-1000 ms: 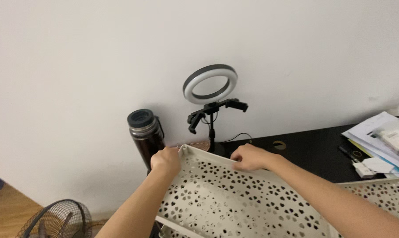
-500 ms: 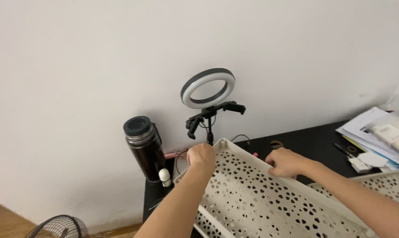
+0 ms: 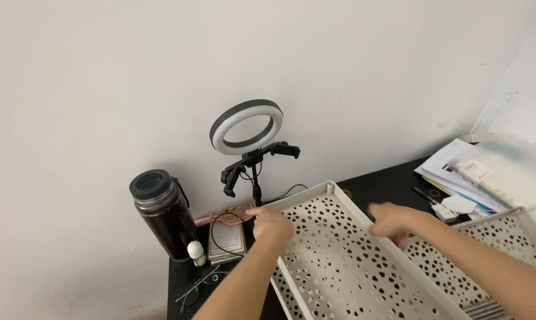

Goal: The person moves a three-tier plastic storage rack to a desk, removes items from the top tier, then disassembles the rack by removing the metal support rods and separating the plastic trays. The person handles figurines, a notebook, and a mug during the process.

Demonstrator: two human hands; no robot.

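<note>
On the black bench [image 3: 374, 184], a cream perforated plastic tray [image 3: 345, 261] with a raised rim lies empty at centre. Left hand [image 3: 272, 223] curled, gripping the tray's 10 o'clock corner. Right hand [image 3: 393, 219] blurred over the tray's 2 o'clock edge; grip cannot be told. Second matching tray [image 3: 505, 249] at 3 o'clock. Dark cylindrical flask [image 3: 161, 213] at 9 o'clock, round ring light [image 3: 246, 126] at 12, paper stack [image 3: 493, 178] at 2.
</note>
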